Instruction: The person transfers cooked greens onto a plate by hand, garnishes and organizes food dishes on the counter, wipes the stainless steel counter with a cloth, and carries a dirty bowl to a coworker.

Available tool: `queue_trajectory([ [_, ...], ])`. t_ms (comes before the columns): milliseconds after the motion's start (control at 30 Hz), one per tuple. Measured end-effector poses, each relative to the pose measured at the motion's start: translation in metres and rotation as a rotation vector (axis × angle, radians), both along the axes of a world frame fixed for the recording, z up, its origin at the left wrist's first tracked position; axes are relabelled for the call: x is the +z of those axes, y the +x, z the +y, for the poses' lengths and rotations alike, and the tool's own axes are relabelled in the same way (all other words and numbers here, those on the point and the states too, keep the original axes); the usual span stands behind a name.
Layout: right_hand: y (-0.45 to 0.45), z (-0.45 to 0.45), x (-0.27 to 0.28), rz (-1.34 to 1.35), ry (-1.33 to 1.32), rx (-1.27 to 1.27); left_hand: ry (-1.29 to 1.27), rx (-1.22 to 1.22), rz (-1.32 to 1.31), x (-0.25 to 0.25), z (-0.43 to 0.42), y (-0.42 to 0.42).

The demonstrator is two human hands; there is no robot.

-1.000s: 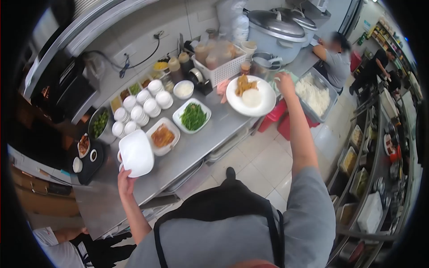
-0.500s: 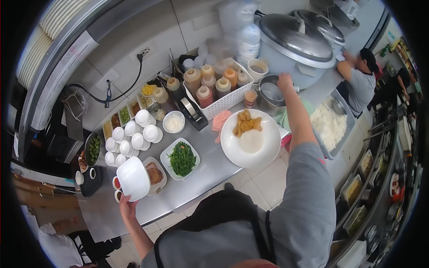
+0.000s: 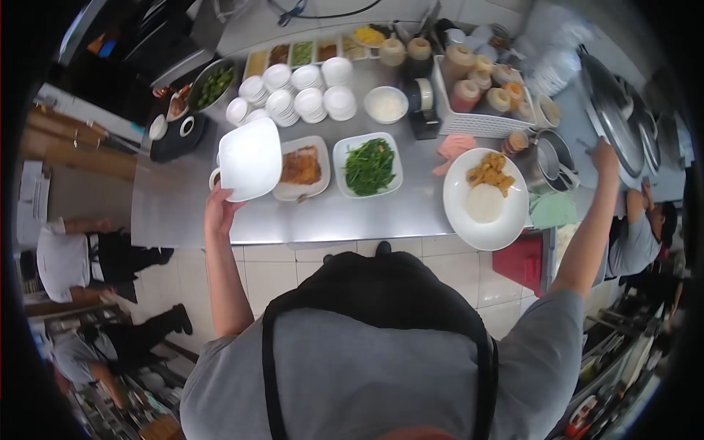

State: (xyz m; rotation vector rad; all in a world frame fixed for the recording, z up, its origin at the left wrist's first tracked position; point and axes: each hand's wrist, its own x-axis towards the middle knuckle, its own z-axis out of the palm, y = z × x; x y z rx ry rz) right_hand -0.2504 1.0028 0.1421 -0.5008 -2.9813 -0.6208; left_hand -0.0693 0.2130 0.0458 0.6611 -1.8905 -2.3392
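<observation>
My left hand [image 3: 219,209] grips the lower edge of an empty white square dish [image 3: 251,161], tilted above the counter. Beside it lies a white dish [image 3: 323,192] with a browned piece of meat [image 3: 300,166]. A square dish of green leafy vegetables [image 3: 369,167] stands further right. My right hand [image 3: 605,158] is closed at the far right, near the large lidded cooker [image 3: 612,110]; a thin dark thing shows at its fingers, too blurred to name. Left of that hand is a steel pot [image 3: 561,145]. A round white plate [image 3: 484,238] holds rice [image 3: 484,203] and saucy chunks [image 3: 491,172].
Stacked white small dishes [image 3: 309,104], a bowl of white grains [image 3: 386,105] and a basket [image 3: 480,126] of sauce bottles line the back. A pink cloth [image 3: 456,147] and green cloth [image 3: 552,210] lie near the plate. Other people [image 3: 70,257] stand around.
The view has turned and now faces the counter squarely. My right hand has left the steel pot and moved right toward the cooker. My left hand still holds the white square dish.
</observation>
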Motion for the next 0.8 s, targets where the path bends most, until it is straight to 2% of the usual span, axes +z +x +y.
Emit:
queue_trajectory([
  [33,0.010,-0.021,0.009,-0.011,0.006,0.020,0.006,0.020,-0.011,-0.004,-0.008,0.009],
  [100,0.026,-0.057,0.021,0.378,-0.429,0.307,0.051,0.049,-0.017,-0.013,-0.021,0.023],
  [167,0.035,-0.135,0.009,0.424,-0.714,0.530,0.056,0.054,-0.020,-0.015,-0.025,0.033],
  [200,0.038,-0.175,0.002,0.328,-0.869,0.563,0.053,0.049,-0.021,-0.017,-0.026,0.038],
  [233,0.051,-0.233,0.005,0.197,-0.820,0.552,0.027,0.056,-0.042,-0.020,-0.027,0.040],
  [267,0.046,-0.266,-0.017,0.158,-0.903,0.670,0.034,0.064,-0.037,-0.020,-0.025,0.040],
  [300,0.055,-0.308,-0.020,0.064,-0.831,0.809,0.048,0.046,-0.022,-0.019,-0.020,0.041],
  [333,0.056,-0.340,-0.038,-0.107,-1.453,0.515,0.061,0.027,-0.007,-0.019,-0.018,0.042],
  [400,0.073,-0.386,-0.056,-0.018,-0.403,1.157,0.066,0.003,-0.012,-0.025,-0.020,0.037],
  [467,0.068,-0.411,-0.089,0.014,-0.249,1.389,0.066,-0.045,-0.005,-0.025,-0.014,0.031],
  [500,0.068,-0.421,-0.100,0.012,-0.248,1.390,0.065,-0.044,-0.009,-0.023,-0.012,0.029],
  [567,0.067,-0.434,-0.117,-0.048,-0.074,1.469,0.066,-0.061,-0.015,-0.024,-0.010,0.023],
  [800,0.062,-0.442,-0.136,0.019,0.013,1.491,0.067,-0.148,-0.033,-0.032,-0.012,0.008],
])
